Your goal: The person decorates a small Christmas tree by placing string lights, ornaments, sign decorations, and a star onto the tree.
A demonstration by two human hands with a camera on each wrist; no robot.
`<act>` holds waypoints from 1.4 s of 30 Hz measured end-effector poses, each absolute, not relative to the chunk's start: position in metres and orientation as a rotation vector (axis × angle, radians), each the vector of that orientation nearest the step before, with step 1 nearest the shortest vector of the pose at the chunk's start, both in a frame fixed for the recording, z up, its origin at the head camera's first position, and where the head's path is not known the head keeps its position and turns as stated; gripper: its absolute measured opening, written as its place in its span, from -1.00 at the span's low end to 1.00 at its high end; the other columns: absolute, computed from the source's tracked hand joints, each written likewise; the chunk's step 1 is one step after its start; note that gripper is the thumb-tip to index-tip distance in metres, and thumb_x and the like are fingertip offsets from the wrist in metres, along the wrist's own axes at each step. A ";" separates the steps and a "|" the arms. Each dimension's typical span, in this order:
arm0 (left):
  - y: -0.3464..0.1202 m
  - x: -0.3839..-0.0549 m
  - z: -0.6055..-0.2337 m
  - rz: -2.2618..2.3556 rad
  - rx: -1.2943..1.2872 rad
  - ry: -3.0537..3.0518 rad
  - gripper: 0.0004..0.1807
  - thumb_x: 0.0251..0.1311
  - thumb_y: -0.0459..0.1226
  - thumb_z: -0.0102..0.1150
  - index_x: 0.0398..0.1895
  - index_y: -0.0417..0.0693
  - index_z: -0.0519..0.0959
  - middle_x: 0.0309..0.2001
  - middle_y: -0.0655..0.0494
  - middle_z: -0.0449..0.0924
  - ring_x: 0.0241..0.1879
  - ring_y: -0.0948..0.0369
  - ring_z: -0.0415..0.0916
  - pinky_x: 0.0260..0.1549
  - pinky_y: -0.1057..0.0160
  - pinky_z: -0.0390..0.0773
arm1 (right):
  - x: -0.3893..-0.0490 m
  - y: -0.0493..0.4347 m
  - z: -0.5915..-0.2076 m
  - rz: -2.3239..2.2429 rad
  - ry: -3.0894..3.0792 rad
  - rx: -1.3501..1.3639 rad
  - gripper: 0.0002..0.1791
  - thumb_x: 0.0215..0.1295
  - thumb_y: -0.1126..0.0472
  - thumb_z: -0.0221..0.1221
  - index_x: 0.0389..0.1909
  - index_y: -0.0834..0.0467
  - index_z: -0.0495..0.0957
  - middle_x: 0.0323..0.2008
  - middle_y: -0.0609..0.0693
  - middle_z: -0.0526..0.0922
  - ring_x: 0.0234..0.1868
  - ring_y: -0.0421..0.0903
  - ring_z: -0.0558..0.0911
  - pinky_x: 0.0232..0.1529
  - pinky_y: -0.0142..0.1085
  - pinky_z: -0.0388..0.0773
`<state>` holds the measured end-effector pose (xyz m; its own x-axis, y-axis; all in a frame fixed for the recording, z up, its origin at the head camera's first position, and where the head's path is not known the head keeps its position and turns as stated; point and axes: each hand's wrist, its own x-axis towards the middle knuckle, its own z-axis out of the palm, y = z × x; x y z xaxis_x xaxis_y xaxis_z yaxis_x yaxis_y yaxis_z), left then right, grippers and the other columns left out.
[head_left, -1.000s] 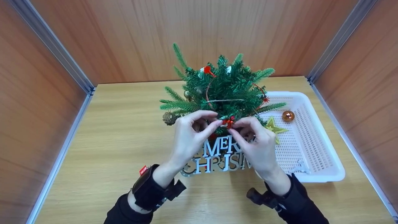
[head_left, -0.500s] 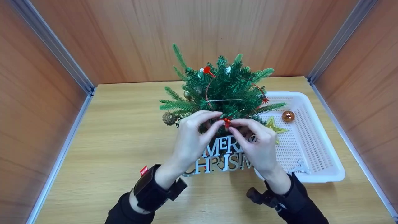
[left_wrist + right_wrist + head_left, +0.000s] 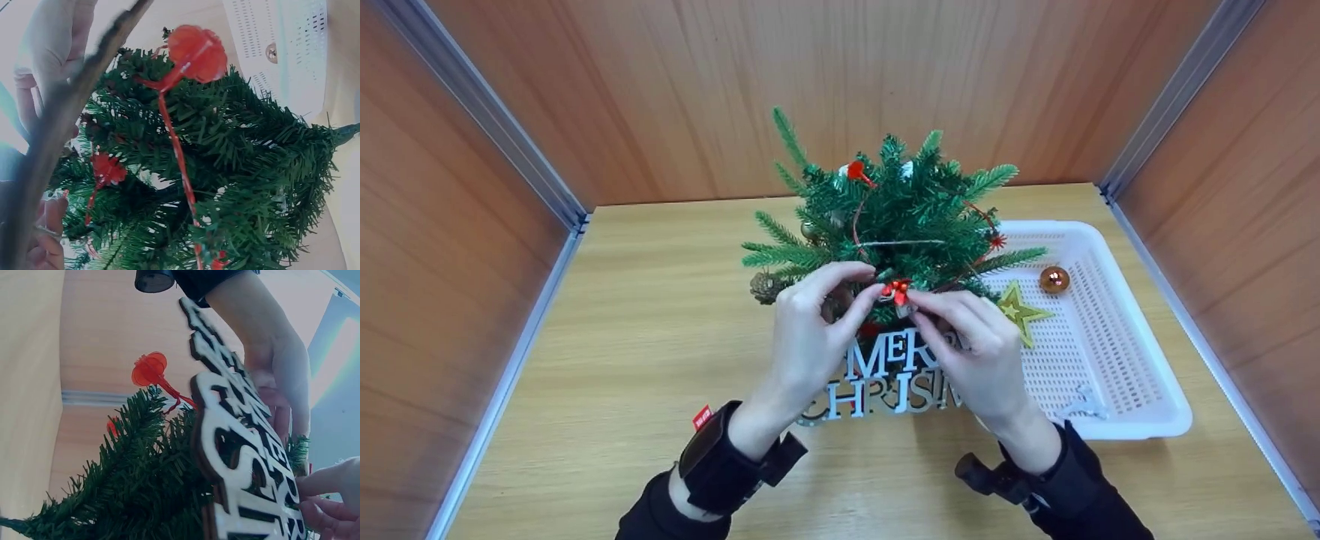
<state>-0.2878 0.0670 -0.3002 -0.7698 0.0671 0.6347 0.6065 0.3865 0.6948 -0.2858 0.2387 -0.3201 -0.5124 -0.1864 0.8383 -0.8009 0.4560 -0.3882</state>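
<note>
A small ornament with a red bow [image 3: 898, 289] is held between the hands in front of the tree, in the head view. My left hand [image 3: 810, 330] pinches at its left side with thumb and fingers. From the right, my right hand [image 3: 982, 341] pinches it near a small silvery part below the bow. The fingers hide much of it. Behind stands a green Christmas tree [image 3: 911, 206] with red decorations, and a MERRY CHRISTMAS sign [image 3: 877, 375] sits in front, below the hands. In the left wrist view a red flower-like decoration [image 3: 197, 53] hangs on the tree.
A white perforated basket [image 3: 1140, 337] stands to the right, partly under the branches. In it lie a gold star [image 3: 1020, 311], a copper-coloured ball [image 3: 1054, 280] and a clear or silvery piece [image 3: 1084, 405]. A pine cone [image 3: 767, 287] sticks out at the tree's left.
Both hands stay in front of the tree. The bowed ornament has turned and shifted slightly left, and its silvery part now shows. My left hand has drawn a little left.
</note>
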 end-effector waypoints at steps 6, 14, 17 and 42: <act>0.067 -0.282 -0.302 -1.395 -0.632 -2.103 -0.87 0.08 -0.24 0.18 -0.38 -0.11 0.63 -0.29 0.18 0.57 -0.43 0.39 0.44 -0.54 0.40 0.42 | -0.288 0.241 -0.322 0.977 -1.867 0.901 -0.90 0.12 0.26 0.19 -0.37 0.17 0.65 -0.40 0.03 0.61 -0.44 -0.07 0.49 -0.46 -0.38 0.31; 0.066 -0.278 -0.307 -1.371 -0.704 -2.064 -0.82 0.13 -0.21 0.12 -0.34 -0.11 0.65 -0.24 0.13 0.54 -0.17 0.32 0.43 -0.22 0.32 0.44 | -0.289 0.253 -0.320 1.082 -1.880 0.918 -0.84 -0.05 0.38 0.24 -0.37 0.20 0.64 -0.36 0.06 0.63 -0.35 -0.06 0.54 -0.31 -0.39 0.39; 0.063 -0.275 -0.309 -1.313 -0.718 -2.024 -0.83 0.12 -0.27 0.14 -0.28 -0.15 0.62 -0.21 0.08 0.54 -0.13 0.26 0.42 -0.17 0.29 0.43 | -0.290 0.265 -0.313 1.161 -1.826 0.904 -0.84 -0.11 0.42 0.23 -0.41 0.28 0.62 -0.39 0.12 0.63 -0.33 -0.07 0.57 -0.22 -0.40 0.46; 0.048 -0.268 -0.336 -1.214 -0.527 -2.023 -0.82 -0.04 -0.43 0.25 -0.29 -0.19 0.62 -0.26 0.08 0.57 -0.21 0.21 0.45 -0.23 0.34 0.47 | -0.399 0.367 -0.398 0.879 -2.877 0.525 -0.79 0.02 0.41 0.19 -0.27 0.38 0.50 -0.42 0.23 0.57 -0.41 0.10 0.55 -0.37 -0.12 0.51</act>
